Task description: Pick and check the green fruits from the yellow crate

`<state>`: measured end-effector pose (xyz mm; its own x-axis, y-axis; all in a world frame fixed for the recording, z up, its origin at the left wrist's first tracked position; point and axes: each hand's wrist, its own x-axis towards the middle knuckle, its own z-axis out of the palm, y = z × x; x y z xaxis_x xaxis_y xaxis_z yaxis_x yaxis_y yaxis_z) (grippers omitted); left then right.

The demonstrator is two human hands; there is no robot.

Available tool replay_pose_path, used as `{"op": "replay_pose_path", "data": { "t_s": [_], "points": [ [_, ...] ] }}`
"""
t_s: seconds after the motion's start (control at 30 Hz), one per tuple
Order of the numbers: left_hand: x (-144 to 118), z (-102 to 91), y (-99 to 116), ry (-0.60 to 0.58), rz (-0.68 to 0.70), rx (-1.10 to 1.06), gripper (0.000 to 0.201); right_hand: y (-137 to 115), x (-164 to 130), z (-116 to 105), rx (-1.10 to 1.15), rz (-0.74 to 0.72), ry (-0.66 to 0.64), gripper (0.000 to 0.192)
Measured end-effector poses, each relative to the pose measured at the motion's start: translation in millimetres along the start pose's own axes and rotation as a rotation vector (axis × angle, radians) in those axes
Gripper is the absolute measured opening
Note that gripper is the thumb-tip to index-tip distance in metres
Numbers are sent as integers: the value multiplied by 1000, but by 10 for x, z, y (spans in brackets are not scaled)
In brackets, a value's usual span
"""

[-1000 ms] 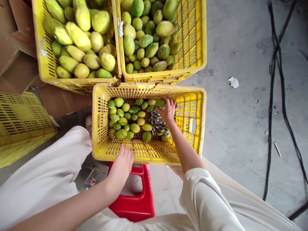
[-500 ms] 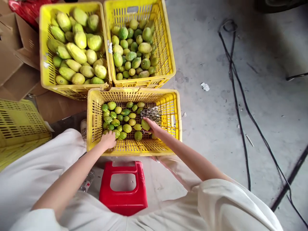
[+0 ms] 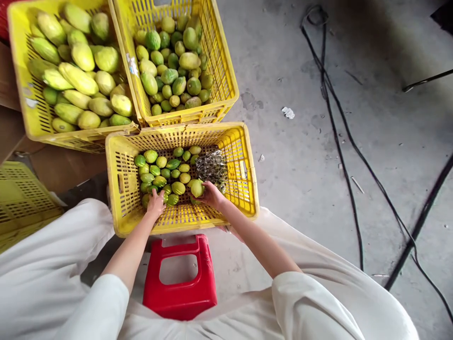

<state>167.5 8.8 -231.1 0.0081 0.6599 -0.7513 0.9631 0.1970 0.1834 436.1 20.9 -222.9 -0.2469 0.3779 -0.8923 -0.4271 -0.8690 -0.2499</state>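
Note:
A yellow plastic crate [image 3: 240, 189] stands on the floor in front of me with several small green and yellow fruits [image 3: 166, 170] in its left half. My right hand [image 3: 211, 194] grips one yellow-green fruit [image 3: 197, 188] near the crate's front. My left hand [image 3: 155, 203] is down among the fruits at the front left, fingers curled over one; its grip is hidden. A crumpled shiny clear wrapper [image 3: 211, 165] lies in the crate just beyond my right hand.
Two more yellow crates stand behind: the left crate [image 3: 21, 113] holds large pale fruits, the right crate [image 3: 226, 80] mid-sized green ones. A red stool [image 3: 180, 288] is between my knees. An upturned yellow crate [image 3: 21, 203] and cardboard lie left. Black cables [image 3: 339, 146] cross the concrete floor at right.
My right hand drew back from the crate's far side to its front with a fruit. My left hand went from the crate's rim down into the fruits. The view shifted right.

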Motion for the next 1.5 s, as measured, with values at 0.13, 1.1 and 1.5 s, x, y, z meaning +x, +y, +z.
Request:
{"op": "replay_pose_path", "data": {
  "t_s": [0.13,1.1,1.5],
  "points": [
    [7,-45,1,0,-13,-124,64,-49,-38,22,16,-22,-89,30],
    [-1334,-1758,701,-304,385,-1497,76,-800,-1804,940,94,-303,-315,27],
    [-1248,-1850,677,-375,363,-1527,62,-832,-1698,979,158,-351,-255,17]
  ]
}}
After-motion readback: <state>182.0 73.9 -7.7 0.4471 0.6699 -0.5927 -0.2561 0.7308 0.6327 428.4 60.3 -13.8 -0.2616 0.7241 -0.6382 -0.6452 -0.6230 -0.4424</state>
